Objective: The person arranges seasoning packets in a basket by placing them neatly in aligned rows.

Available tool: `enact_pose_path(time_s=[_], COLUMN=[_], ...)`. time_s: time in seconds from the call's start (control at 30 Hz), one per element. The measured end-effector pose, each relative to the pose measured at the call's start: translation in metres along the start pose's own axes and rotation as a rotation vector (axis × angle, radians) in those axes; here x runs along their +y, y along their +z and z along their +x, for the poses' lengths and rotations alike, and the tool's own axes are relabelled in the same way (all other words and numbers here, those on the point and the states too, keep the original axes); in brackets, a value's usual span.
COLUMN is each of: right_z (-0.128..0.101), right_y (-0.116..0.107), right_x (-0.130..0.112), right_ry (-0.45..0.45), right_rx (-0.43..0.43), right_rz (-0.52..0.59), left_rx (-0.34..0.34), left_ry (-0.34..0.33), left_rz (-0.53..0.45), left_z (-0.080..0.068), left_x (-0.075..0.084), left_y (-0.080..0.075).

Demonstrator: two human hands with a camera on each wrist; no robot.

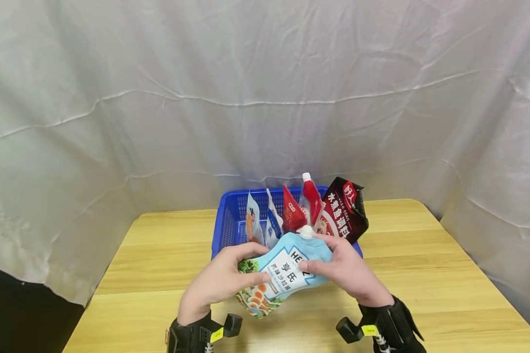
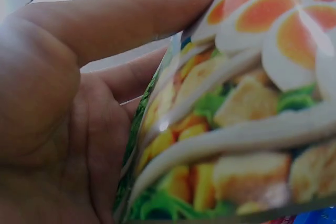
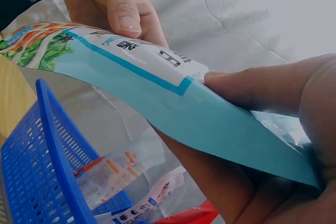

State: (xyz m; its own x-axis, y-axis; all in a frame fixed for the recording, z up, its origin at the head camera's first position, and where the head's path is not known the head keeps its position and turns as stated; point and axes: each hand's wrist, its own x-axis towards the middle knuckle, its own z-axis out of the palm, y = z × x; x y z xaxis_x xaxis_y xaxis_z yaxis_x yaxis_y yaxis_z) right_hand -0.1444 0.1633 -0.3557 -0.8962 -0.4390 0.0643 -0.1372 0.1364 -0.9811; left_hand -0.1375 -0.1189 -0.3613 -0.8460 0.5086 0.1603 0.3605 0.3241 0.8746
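Both hands hold a light blue Heinz salad dressing pouch (image 1: 287,267) in front of a blue basket (image 1: 219,230). It is tilted, its white cap up toward the right and its food-picture end low on the left. My left hand (image 1: 223,279) pinches the left edge, thumb on the front; the left wrist view shows the thumb (image 2: 142,17) over the printed eggs. On the cap side, my right hand (image 1: 349,269) grips the pouch with the thumb in front and fingers behind, as the right wrist view also shows (image 3: 262,85).
Several packets stand in the basket: a pale blue one (image 1: 253,220), a white-and-blue one (image 1: 273,223), a red one (image 1: 293,211), a red pouch with a white cap (image 1: 311,196), and a black bag (image 1: 344,208) leaning over the right rim. A wooden table (image 1: 424,274) lies beneath; grey cloth (image 1: 256,137) hangs behind.
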Motion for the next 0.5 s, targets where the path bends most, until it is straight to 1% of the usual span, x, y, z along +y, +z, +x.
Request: enact_pose_path(time_s=[0.1, 0.33, 0.4, 0.5], right_z=[0.0011, 0.0021, 0.0014, 0.0001], right_y=[-0.0003, -0.0013, -0.0015, -0.0010], right_x=[0.0013, 0.0032, 0.0024, 0.0014], right_ry=[-0.003, -0.020, -0.012, -0.019], right_rx=[-0.012, -0.028, -0.017, 0.012], right_rz=[-0.003, 0.024, 0.054, 0.151], left_rx=[0.002, 0.032, 0.046, 0.083], left_ry=[-0.006, 0.015, 0.022, 0.029], left_rz=[0.015, 0.019, 0.006, -0.011], left_z=[0.0006, 0.0004, -0.0001, -0.0007], left_x=[-0.0009, -0.0019, -0.0020, -0.0016], left_y=[0.0010, 0.0014, 0.0012, 0.0006])
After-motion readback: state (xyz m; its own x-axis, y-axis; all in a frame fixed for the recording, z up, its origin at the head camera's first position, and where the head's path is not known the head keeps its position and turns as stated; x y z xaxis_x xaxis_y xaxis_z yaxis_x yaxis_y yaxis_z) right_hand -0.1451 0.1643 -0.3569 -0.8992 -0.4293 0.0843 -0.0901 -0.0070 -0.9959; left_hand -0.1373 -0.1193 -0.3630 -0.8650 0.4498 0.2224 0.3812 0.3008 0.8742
